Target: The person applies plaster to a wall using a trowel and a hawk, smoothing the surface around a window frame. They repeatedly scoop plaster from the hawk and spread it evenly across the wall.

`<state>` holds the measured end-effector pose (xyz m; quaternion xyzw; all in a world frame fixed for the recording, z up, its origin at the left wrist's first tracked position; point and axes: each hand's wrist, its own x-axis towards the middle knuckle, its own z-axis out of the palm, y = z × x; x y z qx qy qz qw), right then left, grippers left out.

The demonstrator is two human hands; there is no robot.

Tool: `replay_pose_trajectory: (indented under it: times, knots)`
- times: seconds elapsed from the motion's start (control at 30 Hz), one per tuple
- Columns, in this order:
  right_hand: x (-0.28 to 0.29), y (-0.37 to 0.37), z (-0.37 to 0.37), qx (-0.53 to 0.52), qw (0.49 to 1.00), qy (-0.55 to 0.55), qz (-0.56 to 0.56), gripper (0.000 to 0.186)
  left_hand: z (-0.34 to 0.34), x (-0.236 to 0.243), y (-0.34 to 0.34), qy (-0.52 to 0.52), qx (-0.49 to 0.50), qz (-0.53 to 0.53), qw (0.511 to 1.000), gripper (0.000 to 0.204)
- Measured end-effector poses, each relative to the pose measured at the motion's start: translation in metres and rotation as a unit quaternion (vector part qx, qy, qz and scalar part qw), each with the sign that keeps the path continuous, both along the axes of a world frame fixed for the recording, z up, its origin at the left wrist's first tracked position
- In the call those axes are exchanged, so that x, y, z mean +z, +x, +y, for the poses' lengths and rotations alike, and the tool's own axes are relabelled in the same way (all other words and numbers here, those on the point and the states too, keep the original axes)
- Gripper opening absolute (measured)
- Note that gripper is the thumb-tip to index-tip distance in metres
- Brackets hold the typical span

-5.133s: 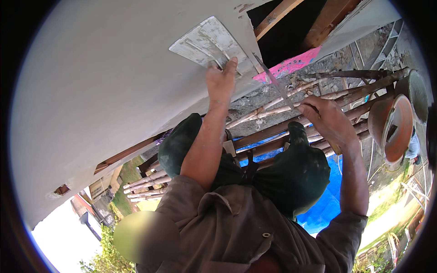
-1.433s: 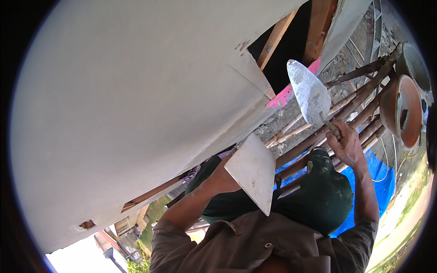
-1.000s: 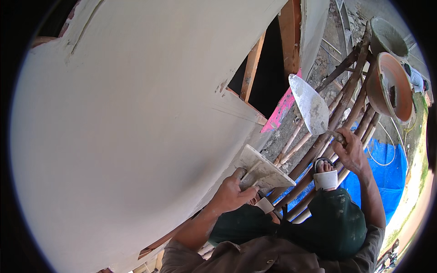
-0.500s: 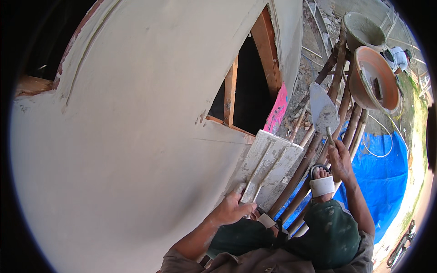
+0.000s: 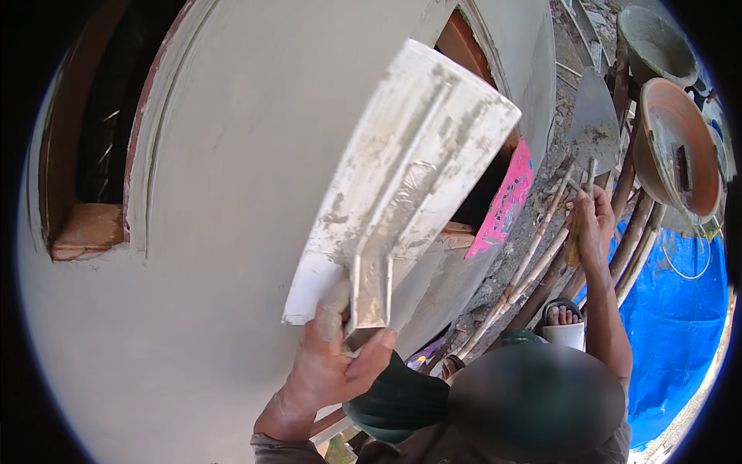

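Note:
My left hand [image 5: 328,371] grips a plastering float [image 5: 410,147] by the lower end, fingers wrapped at its raised handle. The float is a long pale board, smeared with grey plaster, and its ridged handle side faces me. It is held up before the plastered wall [image 5: 239,209] and hides much of the window opening. Over on the right, my right hand [image 5: 593,224] is closed round the handle of a pointed trowel [image 5: 595,120]. The trowel's grey blade points away from me and carries dried smears.
Two round basins, one grey [image 5: 657,46] and one orange [image 5: 676,147] with a dark tool inside, stand at the far right. Wooden poles [image 5: 634,224] run beside my sandalled foot [image 5: 563,313], above a blue tarp [image 5: 680,325]. A pink sheet [image 5: 506,201] hangs by the window.
My left hand has raised the float up and closer to the view, where it now looks larger. The trowel has shifted slightly right and up, and the view has turned a little left.

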<state>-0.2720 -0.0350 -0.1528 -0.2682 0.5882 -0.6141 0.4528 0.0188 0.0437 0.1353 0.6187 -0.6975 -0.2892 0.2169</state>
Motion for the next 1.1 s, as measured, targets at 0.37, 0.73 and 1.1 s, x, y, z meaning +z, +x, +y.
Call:
replay_pose_trajectory:
  times: [0.37,0.73,1.1]
  knots:
    - [-0.067,0.012,-0.002,0.045,0.988,0.074,-0.128,0.022,-0.17,0.065,-0.096,-0.14,0.012,-0.212,0.967,0.035]
    - [-0.101,-0.005,0.01,0.007,0.983,0.113,-0.142,0.027,-0.24,0.024,-0.113,-0.115,0.029,-0.297,0.947,0.041]
    - [-0.11,-0.009,0.014,0.017,0.985,0.114,-0.132,0.034,-0.257,0.015,-0.123,-0.152,-0.006,-0.383,0.911,0.044]
